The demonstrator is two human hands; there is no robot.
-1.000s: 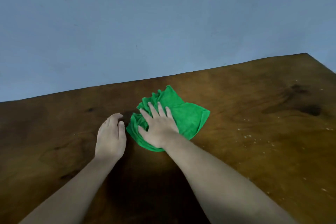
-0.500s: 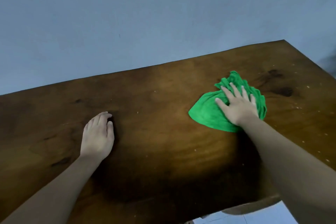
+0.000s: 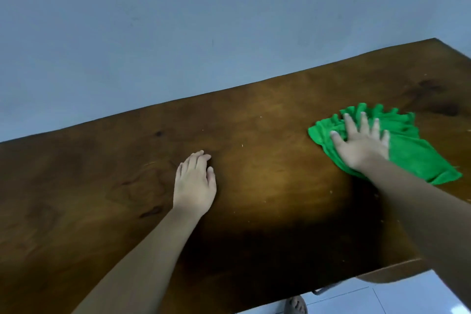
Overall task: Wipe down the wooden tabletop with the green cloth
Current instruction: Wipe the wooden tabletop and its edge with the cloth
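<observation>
The green cloth (image 3: 413, 153) lies bunched on the right part of the dark wooden tabletop (image 3: 267, 173). My right hand (image 3: 360, 144) presses flat on the cloth's left half, fingers spread and pointing away from me. My left hand (image 3: 195, 185) rests palm down on the bare wood near the middle, fingers close together, holding nothing. A few pale crumbs speckle the wood around the cloth and at the far right.
A plain blue-grey wall (image 3: 204, 33) rises straight behind the table's far edge. The near right corner of the table ends above a pale tiled floor (image 3: 407, 296), where a foot in a sandal (image 3: 295, 306) shows.
My right hand has slid the cloth from beside my left hand far to the right across the table. My left hand has stayed flat on the wood.
</observation>
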